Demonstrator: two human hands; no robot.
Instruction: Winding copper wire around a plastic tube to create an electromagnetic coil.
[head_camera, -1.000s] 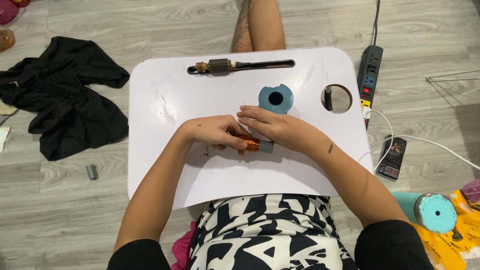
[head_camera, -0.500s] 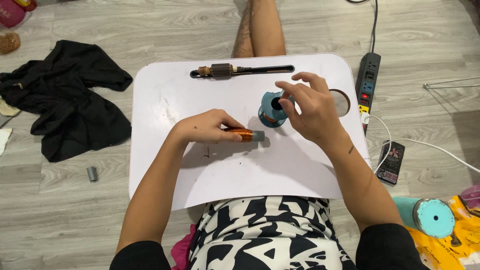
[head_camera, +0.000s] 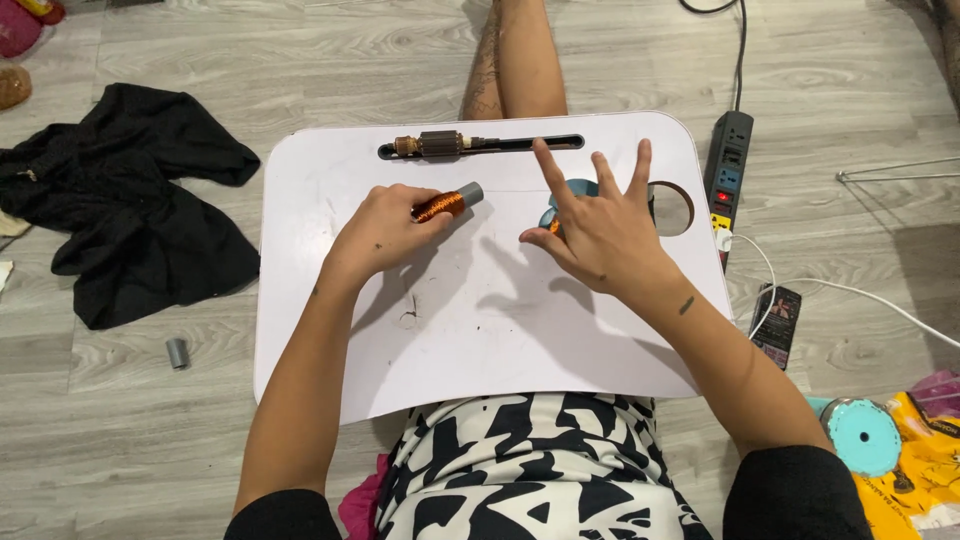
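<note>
Grey wood-plank floor (head_camera: 300, 60), viewed from above; a white lap tray (head_camera: 480, 330) spans the centre of the frame over a black-and-white patterned garment at the lower edge. Nearest on the tray, a small dark scrap (head_camera: 410, 318) lies on bare surface at centre. Left hand (head_camera: 385, 232), centre-left, is curled around a copper-wire coil on a grey tube (head_camera: 447, 204), fingers closed on it, the grey end projecting toward upper right. Right hand (head_camera: 600, 230), centre-right, has index, middle and ring fingers spread and raised; thumb and one finger appear pinched together, contents too small to tell; it partly covers a blue tape roll (head_camera: 582, 190). Beyond it, a round cut-out (head_camera: 672, 208) in the tray. In the slot at the tray's far edge rests a motor armature (head_camera: 440, 145). Black cloth (head_camera: 120, 200) lies upper left; a power strip (head_camera: 728, 170) upper right; a small grey tube (head_camera: 177, 352) on the floor at left.
</note>
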